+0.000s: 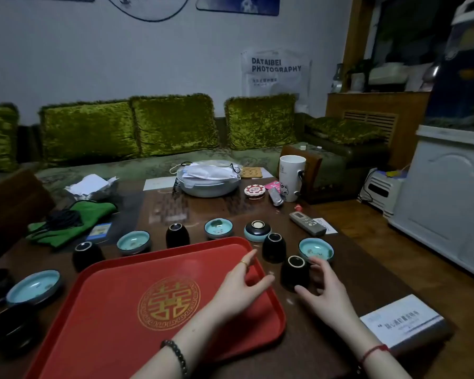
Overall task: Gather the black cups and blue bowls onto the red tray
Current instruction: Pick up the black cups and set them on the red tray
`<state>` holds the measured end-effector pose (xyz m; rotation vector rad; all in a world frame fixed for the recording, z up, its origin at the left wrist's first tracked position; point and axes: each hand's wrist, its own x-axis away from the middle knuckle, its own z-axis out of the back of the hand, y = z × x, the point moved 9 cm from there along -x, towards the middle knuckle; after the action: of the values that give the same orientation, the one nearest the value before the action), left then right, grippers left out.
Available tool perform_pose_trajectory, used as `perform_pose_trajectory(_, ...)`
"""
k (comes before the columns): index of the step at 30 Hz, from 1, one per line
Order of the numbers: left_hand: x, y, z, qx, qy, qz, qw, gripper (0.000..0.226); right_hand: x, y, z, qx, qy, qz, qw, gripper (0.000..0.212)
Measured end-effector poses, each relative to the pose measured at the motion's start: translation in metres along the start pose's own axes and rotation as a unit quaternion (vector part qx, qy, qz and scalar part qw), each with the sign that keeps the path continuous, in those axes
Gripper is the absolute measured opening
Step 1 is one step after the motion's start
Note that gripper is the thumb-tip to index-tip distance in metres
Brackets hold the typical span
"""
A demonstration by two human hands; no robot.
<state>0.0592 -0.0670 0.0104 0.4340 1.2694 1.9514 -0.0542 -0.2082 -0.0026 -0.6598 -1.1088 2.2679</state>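
The red tray (126,283) with a gold emblem lies bare on the brown table. Black cups stand around its far edge: one at the left (86,255), one at the middle (177,235), one at the right (273,247) and the nearest (295,272). Blue bowls sit among them: far left (34,287), left of centre (133,242), centre (218,227), right (315,248). One bowl (257,230) lies upside down. My left hand (241,283) hovers open over the tray's right edge. My right hand (322,289) is open just right of the nearest cup, fingers spread beside it.
Dark bowls (10,326) sit at the table's left edge. A remote (307,223), a white mug (292,177), a grey lidded pan (208,179) and a green cloth (74,222) lie further back. A white box (402,322) sits near right. A green sofa stands behind.
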Motion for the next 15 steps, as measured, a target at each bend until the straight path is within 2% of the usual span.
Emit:
perform_pose_trajectory(2,-0.012,-0.001,-0.009,-0.002,-0.011,-0.011,1.0,0.077,-0.005,0.003,-0.002,-0.004,0.003,0.007,1.0,0.059)
perform_pose_trajectory(4,-0.021,-0.002,-0.021,-0.066,-0.023,-0.008,0.997,0.086,-0.01,0.006,-0.006,-0.001,-0.005,0.012,1.0,0.059)
perform_pose_trajectory(8,-0.035,-0.007,-0.04,-0.199,-0.033,0.002,0.979,0.068,-0.016,0.012,-0.013,0.004,-0.014,0.014,1.0,0.06)
perform_pose_trajectory(15,-0.048,-0.004,-0.054,-0.2,-0.019,0.002,0.98,0.059,-0.02,0.015,-0.014,0.01,-0.005,0.015,1.0,0.065)
